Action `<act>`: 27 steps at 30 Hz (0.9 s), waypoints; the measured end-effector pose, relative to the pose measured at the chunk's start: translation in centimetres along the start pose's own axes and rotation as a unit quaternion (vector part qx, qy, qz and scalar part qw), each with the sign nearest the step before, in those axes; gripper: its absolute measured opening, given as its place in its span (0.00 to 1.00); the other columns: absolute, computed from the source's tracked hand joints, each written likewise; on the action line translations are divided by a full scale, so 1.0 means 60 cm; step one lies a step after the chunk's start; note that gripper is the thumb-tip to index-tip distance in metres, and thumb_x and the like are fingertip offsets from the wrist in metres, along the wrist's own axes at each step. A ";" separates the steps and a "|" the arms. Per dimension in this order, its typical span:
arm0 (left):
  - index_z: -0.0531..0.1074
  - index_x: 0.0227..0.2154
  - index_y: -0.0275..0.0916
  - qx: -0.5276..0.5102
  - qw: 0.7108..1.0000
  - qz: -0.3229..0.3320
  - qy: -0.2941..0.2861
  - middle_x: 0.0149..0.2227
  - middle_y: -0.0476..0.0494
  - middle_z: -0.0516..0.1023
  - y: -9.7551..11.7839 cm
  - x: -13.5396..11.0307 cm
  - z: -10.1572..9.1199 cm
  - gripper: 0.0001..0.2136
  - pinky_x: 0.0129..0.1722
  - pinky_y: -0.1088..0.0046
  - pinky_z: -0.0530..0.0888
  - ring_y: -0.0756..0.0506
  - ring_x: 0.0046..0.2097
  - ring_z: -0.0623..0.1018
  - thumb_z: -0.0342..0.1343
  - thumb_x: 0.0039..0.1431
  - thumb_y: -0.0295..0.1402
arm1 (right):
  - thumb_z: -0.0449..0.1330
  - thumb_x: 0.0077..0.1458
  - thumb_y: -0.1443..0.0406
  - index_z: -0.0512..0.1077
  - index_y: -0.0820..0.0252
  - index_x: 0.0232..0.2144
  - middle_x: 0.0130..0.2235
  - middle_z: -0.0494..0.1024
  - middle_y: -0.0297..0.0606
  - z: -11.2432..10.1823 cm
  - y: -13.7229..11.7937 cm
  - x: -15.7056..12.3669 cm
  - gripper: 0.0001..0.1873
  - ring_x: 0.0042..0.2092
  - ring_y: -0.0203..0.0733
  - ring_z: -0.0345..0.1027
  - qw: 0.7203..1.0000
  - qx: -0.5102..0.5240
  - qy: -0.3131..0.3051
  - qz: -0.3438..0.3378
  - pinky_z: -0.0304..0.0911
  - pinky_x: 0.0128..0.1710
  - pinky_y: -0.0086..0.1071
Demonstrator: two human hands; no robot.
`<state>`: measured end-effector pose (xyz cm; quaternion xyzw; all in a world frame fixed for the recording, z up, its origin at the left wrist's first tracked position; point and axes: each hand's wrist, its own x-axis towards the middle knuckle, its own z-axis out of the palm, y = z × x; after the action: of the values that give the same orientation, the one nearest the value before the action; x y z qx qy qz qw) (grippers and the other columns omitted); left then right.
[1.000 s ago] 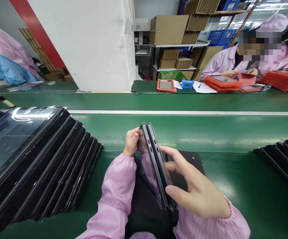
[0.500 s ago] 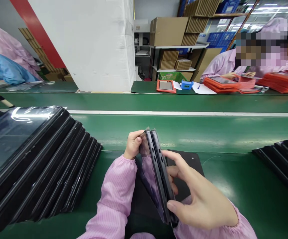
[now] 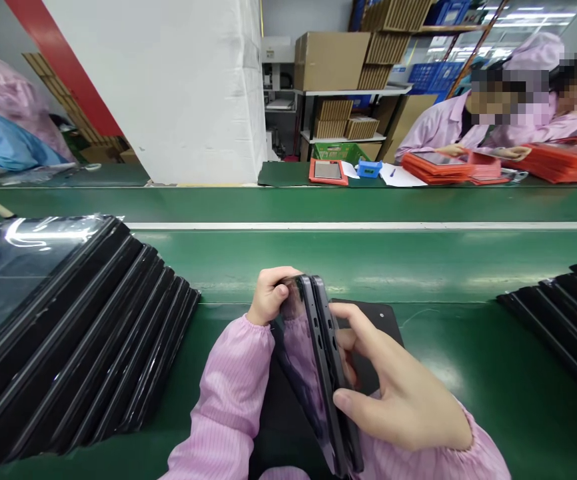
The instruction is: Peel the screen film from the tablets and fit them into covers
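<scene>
— While both hands hold it, where is the film-wrapped dark laptop [image 3: 321,347]?

— Tilted on edge above the black mat [image 3: 373,327]. Left hand [image 3: 271,293]: fingers curled around its upper end. Right hand [image 3: 393,393]: fingers spread, pinching it against the thumb.

**Q:** What bears the work at this station?
**A:** A green conveyor bench [image 3: 398,267], seen from the operator's side, with a white stripe running along it.

**Q:** And on it?
**A:** A slanted row of black flat devices [image 3: 68,320], the nearest sheathed in glossy clear film, lies at left, a second row [image 3: 553,313] at right, a black mat [image 3: 373,323] between them.

**Q:** Across the line?
**A:** A far bench [image 3: 288,207] holds an orange-framed tablet [image 3: 328,171], a small blue box [image 3: 369,169], papers [image 3: 398,177] and stacked orange-framed tablets [image 3: 436,167].
</scene>
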<state>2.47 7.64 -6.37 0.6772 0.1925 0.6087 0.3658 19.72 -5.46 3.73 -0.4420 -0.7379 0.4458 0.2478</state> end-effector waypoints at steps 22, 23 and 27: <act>0.74 0.22 0.38 -0.010 0.999 -0.032 0.003 0.16 0.46 0.65 -0.010 -0.003 -0.002 0.34 0.21 0.66 0.62 0.46 0.21 0.67 0.42 0.54 0.67 | 0.43 0.66 0.67 0.54 0.54 0.30 0.23 0.57 0.25 0.028 0.004 0.027 0.09 0.24 0.34 0.53 0.989 0.094 0.068 -0.090 0.47 0.26 0.32; 0.74 0.22 0.38 -0.010 0.999 -0.030 -0.001 0.16 0.46 0.65 -0.008 -0.002 -0.002 0.34 0.21 0.67 0.62 0.46 0.20 0.66 0.42 0.54 0.67 | 0.43 0.65 0.67 0.54 0.55 0.30 0.24 0.58 0.26 0.027 0.005 0.027 0.09 0.25 0.35 0.54 0.989 0.093 0.065 -0.090 0.47 0.25 0.31; 0.73 0.21 0.38 -0.013 1.000 -0.017 -0.013 0.16 0.46 0.66 0.002 -0.001 0.001 0.34 0.21 0.67 0.62 0.47 0.20 0.66 0.42 0.55 0.66 | 0.45 0.62 0.69 0.54 0.55 0.30 0.24 0.58 0.26 0.024 0.004 0.025 0.08 0.25 0.34 0.54 0.991 0.084 0.055 -0.093 0.47 0.26 0.31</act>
<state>2.47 7.50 -6.32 0.6769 0.1917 0.5959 0.3871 18.02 -4.74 2.77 -0.3734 -0.7209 0.4560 0.3646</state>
